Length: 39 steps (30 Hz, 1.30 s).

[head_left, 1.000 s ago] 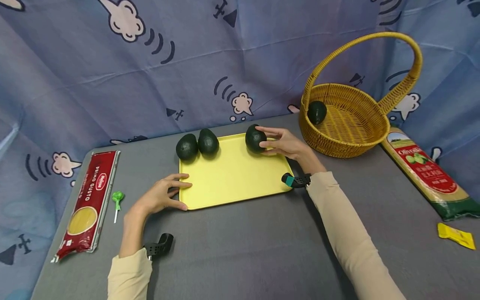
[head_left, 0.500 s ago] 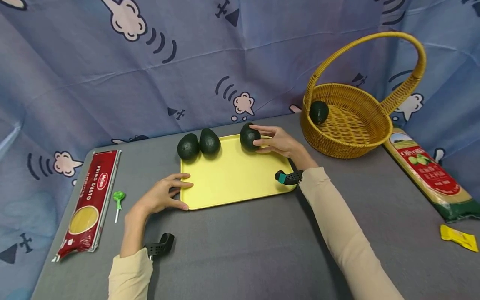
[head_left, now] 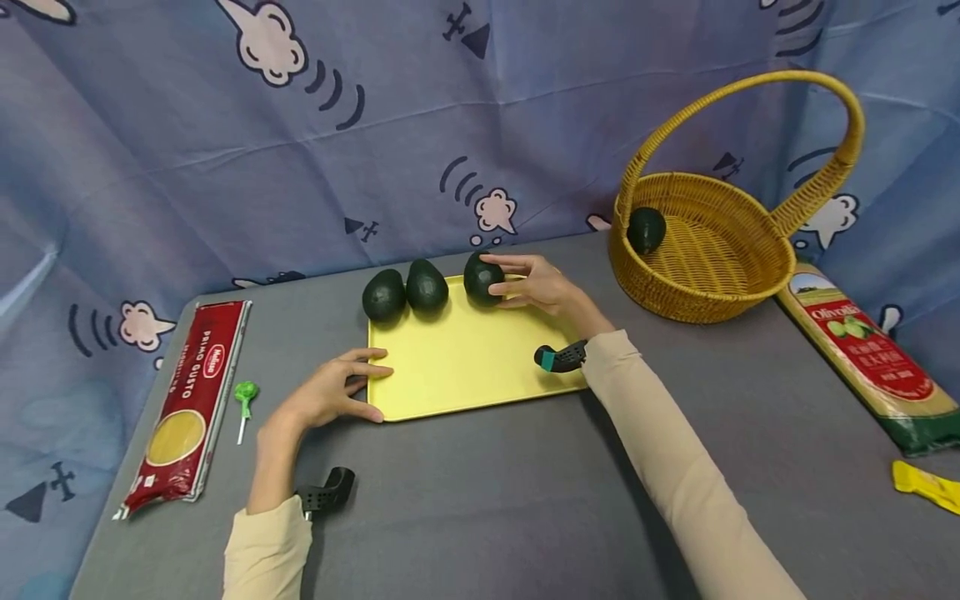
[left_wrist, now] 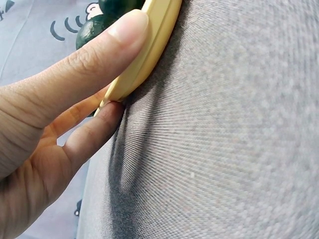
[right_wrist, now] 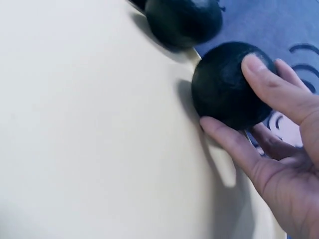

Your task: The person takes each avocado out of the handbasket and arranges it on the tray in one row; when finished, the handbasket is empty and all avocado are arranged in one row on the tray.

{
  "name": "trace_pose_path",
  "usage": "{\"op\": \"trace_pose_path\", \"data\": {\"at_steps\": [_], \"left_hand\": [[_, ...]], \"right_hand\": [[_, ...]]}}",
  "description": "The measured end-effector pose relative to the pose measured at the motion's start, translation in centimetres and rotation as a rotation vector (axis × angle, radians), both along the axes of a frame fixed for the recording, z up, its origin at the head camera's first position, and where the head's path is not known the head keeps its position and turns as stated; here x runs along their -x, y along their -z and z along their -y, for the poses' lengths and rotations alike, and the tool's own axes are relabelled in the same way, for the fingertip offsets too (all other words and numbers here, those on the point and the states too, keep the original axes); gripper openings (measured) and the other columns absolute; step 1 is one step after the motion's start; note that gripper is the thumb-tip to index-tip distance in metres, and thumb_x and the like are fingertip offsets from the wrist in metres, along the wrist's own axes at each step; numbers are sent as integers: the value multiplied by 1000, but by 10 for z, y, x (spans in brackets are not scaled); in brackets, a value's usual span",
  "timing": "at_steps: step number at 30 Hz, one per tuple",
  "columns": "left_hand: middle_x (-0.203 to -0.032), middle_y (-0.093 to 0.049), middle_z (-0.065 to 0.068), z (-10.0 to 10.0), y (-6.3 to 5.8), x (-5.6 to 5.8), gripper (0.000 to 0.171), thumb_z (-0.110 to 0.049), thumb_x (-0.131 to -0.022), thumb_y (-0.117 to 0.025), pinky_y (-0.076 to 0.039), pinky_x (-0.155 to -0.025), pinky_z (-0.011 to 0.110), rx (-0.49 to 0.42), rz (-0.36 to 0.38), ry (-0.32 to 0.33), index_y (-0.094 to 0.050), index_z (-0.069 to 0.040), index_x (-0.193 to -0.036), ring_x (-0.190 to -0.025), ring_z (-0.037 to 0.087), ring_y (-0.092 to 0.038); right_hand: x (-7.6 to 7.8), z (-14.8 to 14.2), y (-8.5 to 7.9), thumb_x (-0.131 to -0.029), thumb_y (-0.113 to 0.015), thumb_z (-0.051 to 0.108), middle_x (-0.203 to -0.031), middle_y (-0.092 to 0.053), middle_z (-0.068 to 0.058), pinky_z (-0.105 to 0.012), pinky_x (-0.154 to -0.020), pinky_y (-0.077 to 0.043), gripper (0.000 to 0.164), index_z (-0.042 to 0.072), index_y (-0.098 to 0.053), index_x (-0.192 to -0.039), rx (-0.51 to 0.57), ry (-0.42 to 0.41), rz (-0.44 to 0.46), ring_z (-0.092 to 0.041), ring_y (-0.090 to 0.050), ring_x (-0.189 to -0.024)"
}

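My right hand grips a dark green avocado at the far rim of a yellow tray. Its thumb and fingers spread around the fruit's right side. Two more avocados, one at the far left corner and one beside it, sit side by side on the tray. At the near left corner, my left hand holds the tray's edge. In the left wrist view the thumb lies along the tray's side, with fingertips at the rim below.
A yellow wicker basket with a tall handle stands back right, one avocado inside. An Olivoilà pack and a yellow wrapped candy lie further right. On the left lie a red pasta pack and a green lollipop.
My right hand has moved left along the tray's far side with its avocado, closer to the other two. The left hand has kept its hold on the corner. The view has shifted slightly.
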<state>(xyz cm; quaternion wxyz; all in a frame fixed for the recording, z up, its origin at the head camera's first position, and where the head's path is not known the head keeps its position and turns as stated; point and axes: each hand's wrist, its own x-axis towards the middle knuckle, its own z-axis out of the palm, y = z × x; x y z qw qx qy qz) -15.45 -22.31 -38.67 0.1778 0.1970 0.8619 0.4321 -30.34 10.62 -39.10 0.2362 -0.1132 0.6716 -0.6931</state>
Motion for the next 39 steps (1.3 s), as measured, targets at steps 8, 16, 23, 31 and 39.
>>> {"op": "trace_pose_path", "data": {"at_steps": [8,16,23,31,39], "left_hand": [[-145,-35,25,0,2,1,60,-3,-72,-82,-41,-107,44,6,11,-13,-58,12,-125,-136,41,-30],[-145,-34,25,0,3,2,60,-3,-72,-82,-41,-107,45,3,20,-18,-58,11,-125,-135,42,-30],[-146,-34,25,1,4,2,61,-3,-71,-82,-41,-107,44,4,24,-14,-58,11,-125,-136,41,-30],[-145,-34,27,1,3,1,60,-2,-72,-82,-41,-107,46,-8,9,0,-57,13,-124,-136,43,-29],[-145,-33,27,1,1,0,60,-2,-73,-81,-41,-107,46,-6,17,-2,-56,13,-125,-136,44,-29]], "right_hand": [[0,22,0,-88,-61,-10,-141,-45,-23,-52,-93,-52,60,5,-44,-144,8,-12,-23,-24,-61,-107],[2,25,3,-90,-61,-8,-145,-41,-21,-51,-92,-53,61,10,-43,-145,-15,-8,-18,-35,-50,-123],[0,20,1,-91,-60,-7,-152,-29,-19,-51,-94,-53,65,15,-38,-148,-18,-6,10,-37,-44,-129],[-1,14,3,-90,-60,-9,-151,-29,-19,-49,-93,-54,64,9,-39,-147,10,3,17,-38,-44,-128],[-1,16,5,-89,-59,-11,-151,-31,-17,-48,-95,-52,62,6,-40,-146,25,38,31,-39,-46,-127]]}}
